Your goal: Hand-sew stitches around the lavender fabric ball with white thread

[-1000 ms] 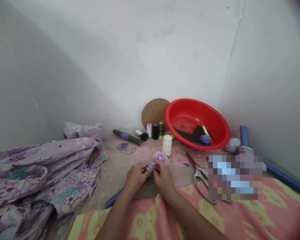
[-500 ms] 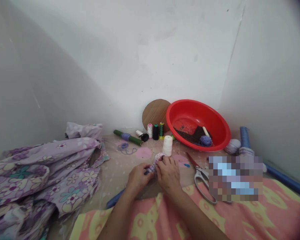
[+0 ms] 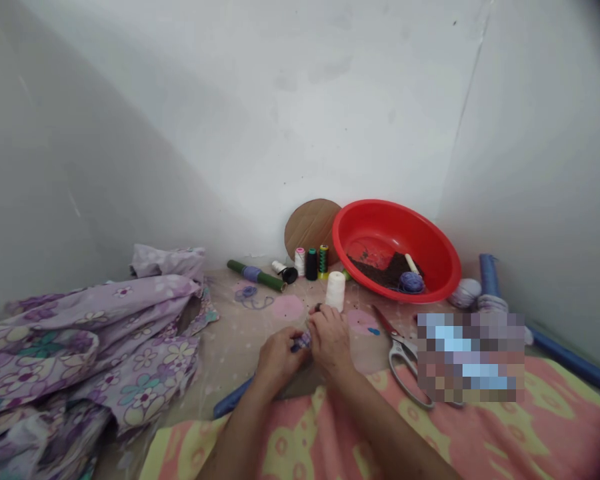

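Note:
My left hand (image 3: 281, 360) is closed around a blue rod (image 3: 234, 397), which passes under my left wrist. Purple-and-white strip (image 3: 304, 340) is wrapped round the rod at my left fingertips. Close beside it, my right hand (image 3: 331, 339) curls over the ball of the same strip, which its fingers now hide. A small dark thing (image 3: 318, 307) shows at the right fingertips; I cannot tell what it is. Just beyond that hand stands a white thread cone (image 3: 335, 291).
A red basin (image 3: 397, 213) with a yarn ball (image 3: 411, 282) leans at the back right. Scissors (image 3: 403, 363) lie right of my hands, on a patterned cloth (image 3: 290, 433). Several thread spools (image 3: 311, 265) and a green tube (image 3: 256, 275) sit behind. Flowered fabric (image 3: 145, 367) is heaped left.
My right hand has moved up and over the ball of strip, covering it. My left hand stays nearly in place on the rod.

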The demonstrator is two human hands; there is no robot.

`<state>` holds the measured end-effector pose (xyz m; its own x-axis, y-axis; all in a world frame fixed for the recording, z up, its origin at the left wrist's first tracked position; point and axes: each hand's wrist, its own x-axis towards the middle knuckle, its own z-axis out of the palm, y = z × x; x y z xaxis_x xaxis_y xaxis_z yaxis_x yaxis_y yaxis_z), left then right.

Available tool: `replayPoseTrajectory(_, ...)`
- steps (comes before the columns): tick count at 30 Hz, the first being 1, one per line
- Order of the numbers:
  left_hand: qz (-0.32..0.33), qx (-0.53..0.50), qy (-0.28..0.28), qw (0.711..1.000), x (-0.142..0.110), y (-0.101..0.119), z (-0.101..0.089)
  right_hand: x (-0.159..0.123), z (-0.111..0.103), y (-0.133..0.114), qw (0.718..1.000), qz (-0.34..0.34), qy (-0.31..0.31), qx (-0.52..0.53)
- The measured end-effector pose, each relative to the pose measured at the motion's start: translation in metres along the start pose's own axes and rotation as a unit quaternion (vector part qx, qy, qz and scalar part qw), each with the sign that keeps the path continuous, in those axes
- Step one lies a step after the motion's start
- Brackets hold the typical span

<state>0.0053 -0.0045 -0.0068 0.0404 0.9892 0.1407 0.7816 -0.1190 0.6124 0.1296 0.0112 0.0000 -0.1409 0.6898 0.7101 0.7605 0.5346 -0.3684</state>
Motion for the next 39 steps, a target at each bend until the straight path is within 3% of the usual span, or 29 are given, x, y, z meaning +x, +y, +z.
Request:
replayPoseTrajectory(3, 0.001, -0.002, -0.006, 1.000, 0.001, 0.000, -0.001, 0.006, -0.004, 0.002, 0.969, 0.104, 0.026, 0.222)
replayPoseTrajectory(6, 0.017, -0.013, -0.018, 1.000, 0.003, -0.002, 0.000, 0.009, -0.011, 0.007, 0.884, 0.217, 0.032, 0.412)
replayPoseTrajectory(8, 0.023, -0.023, -0.020, 0.999, 0.005, -0.004, 0.000, 0.010, -0.016, 0.012, 0.844, 0.244, 0.073, 0.472)
replayPoseTrajectory(10, 0.023, -0.030, -0.021, 0.999, 0.006, -0.007, 0.001, 0.011, -0.022, 0.016, 0.831, 0.236, 0.139, 0.484)
replayPoseTrajectory(13, 0.020, -0.034, -0.023, 0.999, 0.007, -0.009, 0.002, 0.011, -0.028, 0.021, 0.842, 0.205, 0.224, 0.445)
replayPoseTrajectory(15, 0.016, -0.034, -0.022, 0.999, 0.007, -0.008, 0.001, 0.010, -0.031, 0.022, 0.862, 0.189, 0.246, 0.402)
replayPoseTrajectory(22, 0.003, -0.034, -0.029, 0.999, 0.006, -0.004, -0.001, 0.004, -0.038, 0.018, 0.936, 0.106, 0.215, 0.259)
replayPoseTrajectory(28, 0.015, -0.041, -0.030, 0.999, 0.007, -0.010, 0.001, 0.001, -0.037, 0.020, 0.959, 0.003, 0.219, 0.181)
replayPoseTrajectory(33, 0.031, -0.020, -0.026, 0.999, 0.006, -0.004, -0.003, 0.000, -0.031, 0.024, 0.967, 0.031, 0.211, 0.140)
replayPoseTrajectory(39, 0.034, 0.024, -0.009, 0.999, 0.003, 0.003, -0.006, -0.003, -0.020, 0.030, 0.980, 0.068, 0.150, 0.113)
